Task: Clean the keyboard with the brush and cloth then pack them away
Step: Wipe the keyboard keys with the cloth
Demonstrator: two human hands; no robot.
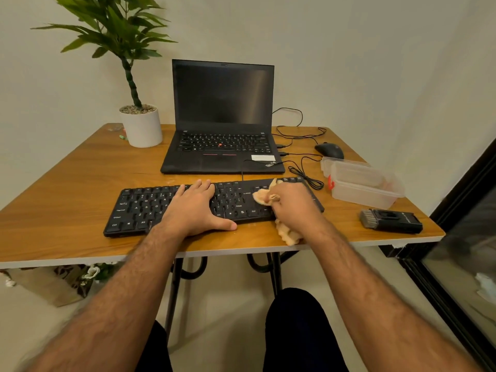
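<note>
The black keyboard [188, 205] lies along the front edge of the wooden table [67, 183], its cable running back toward the laptop [222, 116]. The left hand [197, 208] rests flat on its middle keys, fingers straight, thumb spread over the front rim. The right hand [292, 202] grips a bunched tan cloth [264, 196] against the keyboard's right end. The black brush [390, 220] lies near the front right corner, in front of a clear plastic container [362, 185].
</note>
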